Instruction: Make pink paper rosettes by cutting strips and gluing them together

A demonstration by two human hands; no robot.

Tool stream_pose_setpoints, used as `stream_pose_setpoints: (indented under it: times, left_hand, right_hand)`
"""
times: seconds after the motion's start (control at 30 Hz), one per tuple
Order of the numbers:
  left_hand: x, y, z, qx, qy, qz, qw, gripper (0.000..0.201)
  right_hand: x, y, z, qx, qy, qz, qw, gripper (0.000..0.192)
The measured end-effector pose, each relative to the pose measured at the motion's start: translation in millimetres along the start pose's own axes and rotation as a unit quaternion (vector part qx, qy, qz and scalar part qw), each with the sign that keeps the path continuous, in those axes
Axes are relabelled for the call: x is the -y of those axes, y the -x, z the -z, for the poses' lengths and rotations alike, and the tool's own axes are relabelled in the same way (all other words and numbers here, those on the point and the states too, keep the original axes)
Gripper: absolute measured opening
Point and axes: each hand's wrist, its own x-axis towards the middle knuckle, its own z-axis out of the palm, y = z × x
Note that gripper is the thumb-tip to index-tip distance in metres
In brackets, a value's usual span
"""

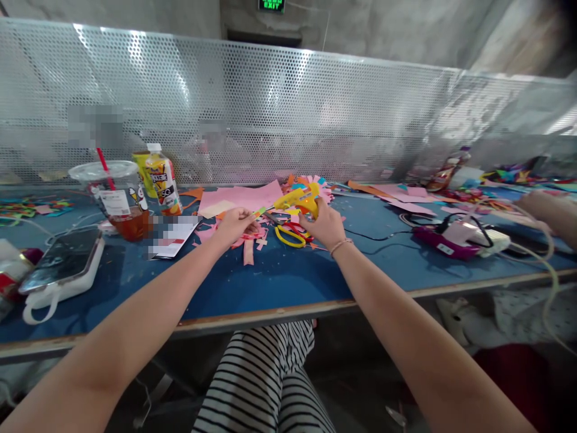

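**Glue gun at the paper strip: bench note**

Right hand (325, 225) is wrapped around the handle of the yellow plastic hot-glue gun (298, 199), fingers closed on it, nozzle pointing toward 9 o'clock. Left hand (235, 224) pinches a small paper strip (258, 211) between thumb and fingertips, holding it right at the nozzle tip; colour of the strip is hard to read, greenish-yellow at best.

Both sit above the blue worktable (270, 282), over a scatter of pink paper scraps (249, 248). Yellow-handled scissors (291, 233) lie just below the gun, at 6 o'clock from it. Pink paper sheets (243, 197) lie behind, at 12 o'clock.

At 9 o'clock, well apart: clear plastic cup of brown drink with red straw (124, 207), and a juice bottle (163, 179).

Judgement on technique: keep fingertips back from the nozzle, squeeze lightly for a small bead, hold the strip steady.
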Motion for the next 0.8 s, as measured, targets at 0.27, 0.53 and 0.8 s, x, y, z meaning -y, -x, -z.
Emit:
stream_pose_setpoints:
  times: [0.27,0.53,0.8]
  left_hand:
    - [0.5,0.5,0.5,0.007,-0.008,-0.010,1.000,0.022]
    - [-5.1,3.3,-1.1,0.005,-0.006,0.009,1.000,0.017]
    - [-6.7,6.4,-2.4,0.046,0.074,0.080,0.993,0.016]
  right_hand:
    - [2.9,-0.6,2.1,0.032,0.012,0.019,0.999,0.053]
    - [1.1,-1.0,-0.3,0.033,0.015,0.026,0.999,0.052]
    - [1.4,-1.7,1.1,0.044,0.013,0.013,0.999,0.050]
